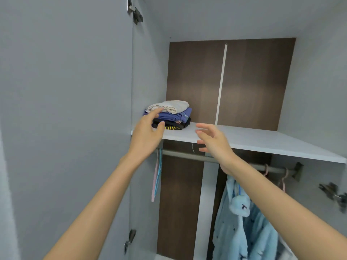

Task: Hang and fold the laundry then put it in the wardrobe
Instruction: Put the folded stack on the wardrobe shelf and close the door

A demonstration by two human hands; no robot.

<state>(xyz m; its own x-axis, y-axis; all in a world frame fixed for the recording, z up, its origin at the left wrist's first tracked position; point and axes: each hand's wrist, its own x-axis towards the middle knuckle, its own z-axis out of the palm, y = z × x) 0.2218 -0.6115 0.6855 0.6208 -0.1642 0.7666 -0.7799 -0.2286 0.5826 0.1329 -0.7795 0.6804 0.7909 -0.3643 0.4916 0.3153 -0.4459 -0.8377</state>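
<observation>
The folded stack — cream on top, blue, then black — sits at the shelf's left end, near the front edge. Both hands are spread and empty: left hand touching the stack's front, right hand just beside it. Nudging it squarely back would steady it; the shelf's right side lies bare.

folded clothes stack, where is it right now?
In the head view, the folded clothes stack sits at the left end of the white wardrobe shelf, near the left wall, above the hanging rail. The open left hand is just in front of it.
</observation>
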